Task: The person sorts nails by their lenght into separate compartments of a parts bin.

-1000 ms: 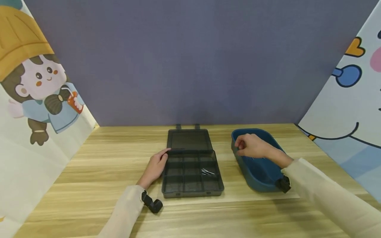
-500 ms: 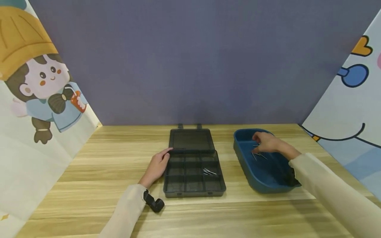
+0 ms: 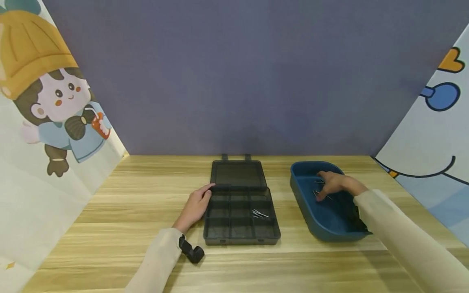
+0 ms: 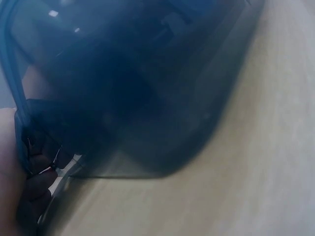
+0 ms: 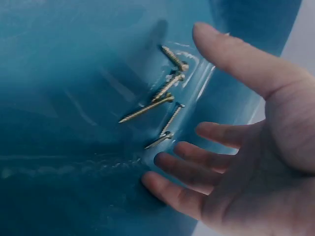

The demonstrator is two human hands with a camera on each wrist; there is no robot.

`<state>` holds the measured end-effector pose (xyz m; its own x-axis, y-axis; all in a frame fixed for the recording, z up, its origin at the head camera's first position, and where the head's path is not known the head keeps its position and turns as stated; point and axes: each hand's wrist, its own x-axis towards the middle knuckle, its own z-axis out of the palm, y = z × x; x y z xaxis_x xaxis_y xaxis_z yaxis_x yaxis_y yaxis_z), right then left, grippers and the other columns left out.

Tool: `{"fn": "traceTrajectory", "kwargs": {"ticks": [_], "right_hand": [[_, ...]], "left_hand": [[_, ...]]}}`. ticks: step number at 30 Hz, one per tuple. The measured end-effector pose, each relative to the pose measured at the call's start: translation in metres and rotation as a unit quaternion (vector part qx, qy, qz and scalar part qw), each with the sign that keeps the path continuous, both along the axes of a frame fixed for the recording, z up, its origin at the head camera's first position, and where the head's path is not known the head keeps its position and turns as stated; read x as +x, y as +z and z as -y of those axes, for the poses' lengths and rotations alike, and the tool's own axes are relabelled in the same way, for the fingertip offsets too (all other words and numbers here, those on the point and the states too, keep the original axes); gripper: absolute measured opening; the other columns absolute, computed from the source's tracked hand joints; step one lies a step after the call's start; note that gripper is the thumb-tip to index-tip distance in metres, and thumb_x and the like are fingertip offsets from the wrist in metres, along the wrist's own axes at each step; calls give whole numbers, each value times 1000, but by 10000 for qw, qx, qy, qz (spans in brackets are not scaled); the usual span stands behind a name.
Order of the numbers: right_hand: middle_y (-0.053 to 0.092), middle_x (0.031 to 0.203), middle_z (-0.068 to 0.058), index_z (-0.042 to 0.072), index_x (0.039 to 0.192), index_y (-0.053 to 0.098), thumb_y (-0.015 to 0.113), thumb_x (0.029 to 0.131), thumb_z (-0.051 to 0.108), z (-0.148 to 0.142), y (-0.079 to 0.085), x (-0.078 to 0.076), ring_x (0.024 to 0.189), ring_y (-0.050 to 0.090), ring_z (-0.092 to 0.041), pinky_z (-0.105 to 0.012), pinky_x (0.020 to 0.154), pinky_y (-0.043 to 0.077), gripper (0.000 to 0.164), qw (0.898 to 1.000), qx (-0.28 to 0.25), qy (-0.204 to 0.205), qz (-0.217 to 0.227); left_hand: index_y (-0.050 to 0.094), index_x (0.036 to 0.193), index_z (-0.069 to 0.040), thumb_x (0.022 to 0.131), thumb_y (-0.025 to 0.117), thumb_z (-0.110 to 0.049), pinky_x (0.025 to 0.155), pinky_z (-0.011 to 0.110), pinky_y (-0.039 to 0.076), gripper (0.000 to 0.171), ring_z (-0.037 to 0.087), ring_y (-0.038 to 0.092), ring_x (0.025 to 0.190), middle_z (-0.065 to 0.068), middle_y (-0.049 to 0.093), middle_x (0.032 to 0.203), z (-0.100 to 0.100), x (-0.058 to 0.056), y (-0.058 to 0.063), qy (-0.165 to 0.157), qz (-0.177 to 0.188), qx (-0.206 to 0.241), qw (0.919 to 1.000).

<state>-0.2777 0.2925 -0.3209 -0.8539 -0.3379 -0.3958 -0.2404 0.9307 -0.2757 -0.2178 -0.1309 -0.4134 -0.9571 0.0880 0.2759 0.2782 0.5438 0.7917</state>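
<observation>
A dark see-through compartment box (image 3: 241,232) lies with its lid (image 3: 238,174) folded back. Several thin metal pieces (image 3: 261,213) lie in its middle right compartment. My left hand (image 3: 195,207) rests along the box's left edge, index finger stretched out near the hinge line. In the left wrist view, its fingers (image 4: 39,187) show dark at the box wall. My right hand (image 3: 331,184) reaches into a blue bin (image 3: 311,211). Its thumb and fingers are spread around several screws (image 5: 147,108) on the bin floor, with nothing between them.
Both things stand on a wood-grain table (image 3: 117,228), the bin to the right of the box. A grey-purple panel (image 3: 249,81) rises behind the table. Printed cartoon panels (image 3: 73,134) flank it. A black wrist camera (image 3: 192,250) sits on the left sleeve.
My right hand has moved from above the bin's left rim down and right to the screws inside, its fingers spreading. My left hand stays at the box edge. The head view has shifted slightly.
</observation>
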Motion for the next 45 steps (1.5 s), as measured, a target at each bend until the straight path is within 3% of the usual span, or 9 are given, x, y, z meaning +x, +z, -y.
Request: {"fn": "traceTrajectory", "kwargs": {"ticks": [5,8,10,16,19,22,26,33,45], "right_hand": [[18,141,-47,-20,140,18,78,75,30,-3,-7,-1,129,21,-60,-65,103,30,102,9998,33,-155,156],[20,140,-47,-20,140,20,79,74,30,-3,-11,-1,129,21,-60,-65,104,29,101,9998,55,-163,114],[22,138,-47,-19,139,23,79,73,29,-3,-14,-1,128,24,-60,-64,103,31,99,9999,68,-151,21],[47,124,-39,-19,126,43,79,73,20,-4,-19,-4,113,47,-52,-55,91,46,74,9985,-187,35,-515],[56,112,-33,-17,117,51,77,74,13,-4,-22,-5,101,55,-45,-50,83,50,58,9969,-403,58,-677],[61,103,-26,-13,110,56,74,76,7,-4,-26,-7,93,59,-37,-46,77,53,43,9953,-552,60,-794],[63,93,-20,-9,102,60,70,78,2,-3,-31,-8,83,61,-29,-40,70,54,28,9936,-675,62,-909],[63,87,-15,-5,95,62,62,80,-4,0,-34,-7,77,59,-24,-37,65,52,15,9916,-623,99,-1126],[63,85,-15,-5,92,60,59,77,-7,-2,-37,-7,74,58,-22,-35,63,50,15,9885,-720,22,-1330]], "left_hand": [[57,132,-6,100,41,-14,94,43,45,36,22,51,74,16,58,78,-2,1,0,44,92,-29,9999],[57,132,-6,100,42,-14,92,43,45,36,22,52,78,14,57,77,-3,0,-1,49,62,-73,9999],[56,132,-6,100,41,-14,88,41,44,37,23,48,69,8,45,66,-3,1,0,32,108,-57,9999],[57,132,-6,100,41,-13,87,40,44,36,19,44,64,4,42,62,-2,1,1,41,77,-59,9999],[56,132,-6,100,41,-13,89,41,44,37,21,47,66,13,52,69,-1,1,2,35,72,-53,10000],[57,132,-5,100,42,-13,98,46,45,36,26,59,93,23,65,104,-1,1,2,36,-6,-43,10000],[57,131,-3,100,42,-13,104,51,41,36,33,54,121,21,56,132,-1,1,2,16,-33,15,10000],[58,130,-4,99,42,-15,105,48,41,36,33,51,125,19,56,133,-1,-1,0,90,-22,-63,9999],[58,131,-5,99,42,-15,103,49,42,37,29,56,116,20,57,131,-1,-1,0,67,14,-71,10000]]}}
